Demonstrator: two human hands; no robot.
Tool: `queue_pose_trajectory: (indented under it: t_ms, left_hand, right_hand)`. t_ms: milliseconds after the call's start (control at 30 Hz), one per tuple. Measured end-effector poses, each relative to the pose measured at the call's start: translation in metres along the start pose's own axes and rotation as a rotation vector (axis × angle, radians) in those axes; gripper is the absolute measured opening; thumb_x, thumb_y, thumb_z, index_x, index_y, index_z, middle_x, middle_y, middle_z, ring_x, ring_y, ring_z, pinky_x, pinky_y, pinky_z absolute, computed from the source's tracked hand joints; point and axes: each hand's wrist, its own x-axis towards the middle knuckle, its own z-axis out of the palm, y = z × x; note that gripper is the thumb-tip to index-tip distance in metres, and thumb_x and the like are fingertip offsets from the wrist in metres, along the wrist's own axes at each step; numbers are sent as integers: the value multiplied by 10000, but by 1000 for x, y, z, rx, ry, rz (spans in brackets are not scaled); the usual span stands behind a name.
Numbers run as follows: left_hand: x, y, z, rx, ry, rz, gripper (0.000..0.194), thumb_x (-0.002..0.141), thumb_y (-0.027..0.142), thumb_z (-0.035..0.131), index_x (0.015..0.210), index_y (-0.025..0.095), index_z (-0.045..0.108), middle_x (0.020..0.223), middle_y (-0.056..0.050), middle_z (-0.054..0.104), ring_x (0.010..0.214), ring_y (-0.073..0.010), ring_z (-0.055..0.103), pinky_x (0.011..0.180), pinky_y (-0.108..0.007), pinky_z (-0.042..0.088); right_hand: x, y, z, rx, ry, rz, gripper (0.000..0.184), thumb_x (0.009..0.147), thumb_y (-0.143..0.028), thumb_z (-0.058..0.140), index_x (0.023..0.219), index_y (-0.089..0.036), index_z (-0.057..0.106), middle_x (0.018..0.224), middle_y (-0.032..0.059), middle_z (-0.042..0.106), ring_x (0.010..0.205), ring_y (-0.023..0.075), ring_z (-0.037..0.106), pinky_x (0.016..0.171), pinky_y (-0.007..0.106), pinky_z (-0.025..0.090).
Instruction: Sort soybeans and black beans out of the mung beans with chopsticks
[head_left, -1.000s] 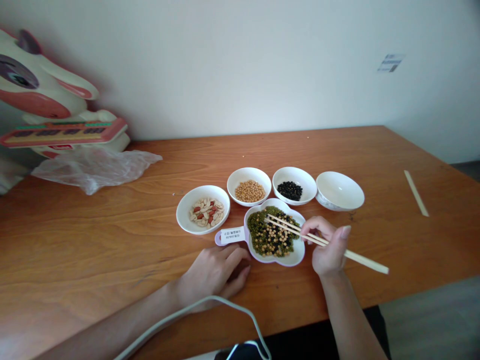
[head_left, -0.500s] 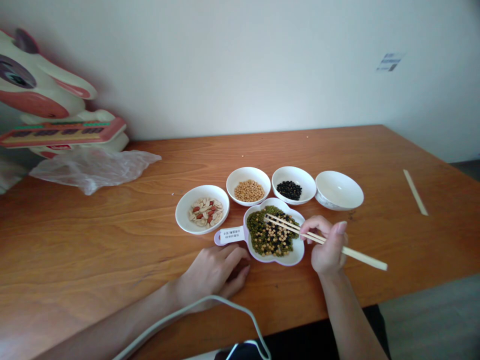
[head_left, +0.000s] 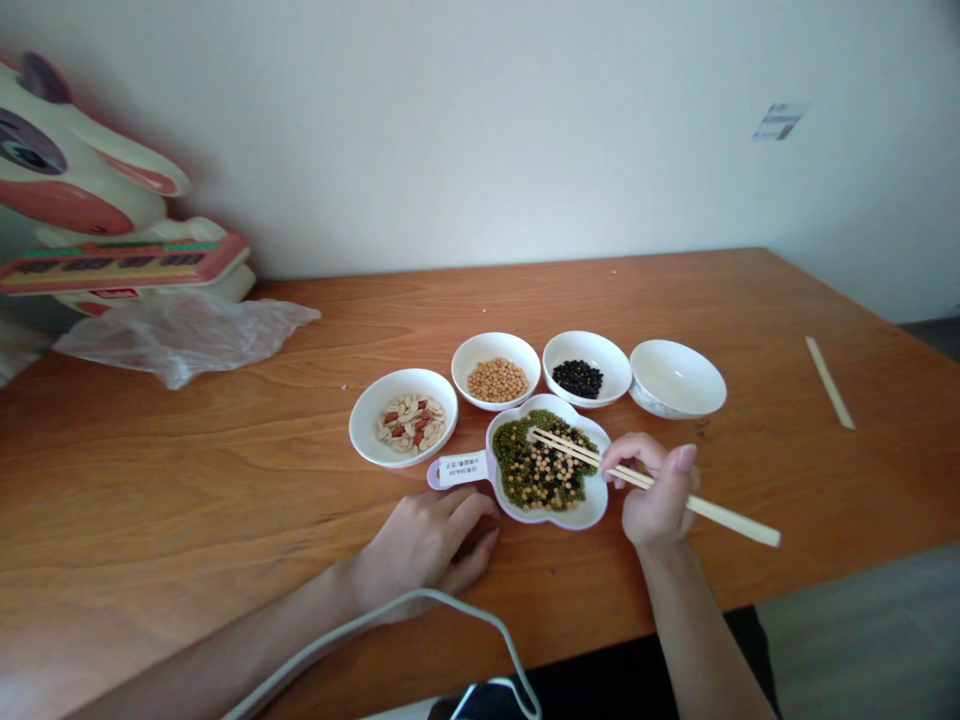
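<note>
My right hand (head_left: 660,495) grips a pair of wooden chopsticks (head_left: 724,516). Their tips reach into the beans in a white flower-shaped dish (head_left: 597,500) with a lilac rim and a labelled handle (head_left: 463,468). Green, tan and black beans lie mixed in this dish; whether the tips pinch one is too small to tell. My left hand (head_left: 427,545) rests on the table just below the handle, loosely curled, thumb apart from the fingers, holding nothing. Behind the dish stand bowls of peanuts (head_left: 411,424), soybeans (head_left: 497,381) and black beans (head_left: 577,379), and a bare white bowl (head_left: 677,378).
A chopstick wrapper or flat pale strip (head_left: 829,382) lies at the right of the wooden table (head_left: 300,420). At the left back are a cow-shaped toy keyboard (head_left: 127,265) and a crumpled clear plastic bag (head_left: 187,335). A pale cable (head_left: 352,630) loops across my left forearm.
The chopsticks shift very slightly in my right hand, with their tips staying among the beans. My left hand keeps its place. The whole view drifts a little.
</note>
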Motion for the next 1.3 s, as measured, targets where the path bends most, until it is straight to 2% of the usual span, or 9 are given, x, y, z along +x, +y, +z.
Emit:
queue_pose_trajectory:
  t_ms: [433,733,1033,1167,1300]
  left_hand:
    - [0,1,-2,-7,-11,-4,121,1040,221,573,1154,248,602,1004,-13,751,833,-190,727,732,-315,571]
    - [1,2,-2,-11,22,5,120,1020,207,591,1131,243,620,971,-12,753,803,-176,724,710,-285,568]
    - [0,1,-1,-6,-9,-8,108,1049,234,562,1149,253,601,975,-6,749,802,-186,716,708,-303,555]
    - [1,1,-2,-7,-13,-11,110,1043,228,567,1145,251,600,995,-11,752,821,-189,722,715,-305,557]
    - [2,2,-3,-14,-7,-9,115,1036,215,564,1139,242,606,988,-14,755,802,-187,720,711,-309,560]
  right_hand:
    - [2,3,0,11,-21,1,902,1021,-816,103,633,-229,667,553,48,589,527,187,528,515,342,381]
    - [1,0,1,1,3,24,904,1047,-780,120,615,-225,687,534,50,595,507,179,524,505,335,376]
    - [0,5,-1,29,15,-57,900,1057,-765,141,610,-219,699,539,57,617,500,174,535,494,330,379]
    - [1,3,-1,35,57,-101,899,1048,-777,165,591,-223,706,527,61,617,482,180,542,477,333,380]
    - [-1,-1,-2,88,162,-142,854,1027,-798,253,592,-238,727,543,69,634,503,205,566,487,351,382]
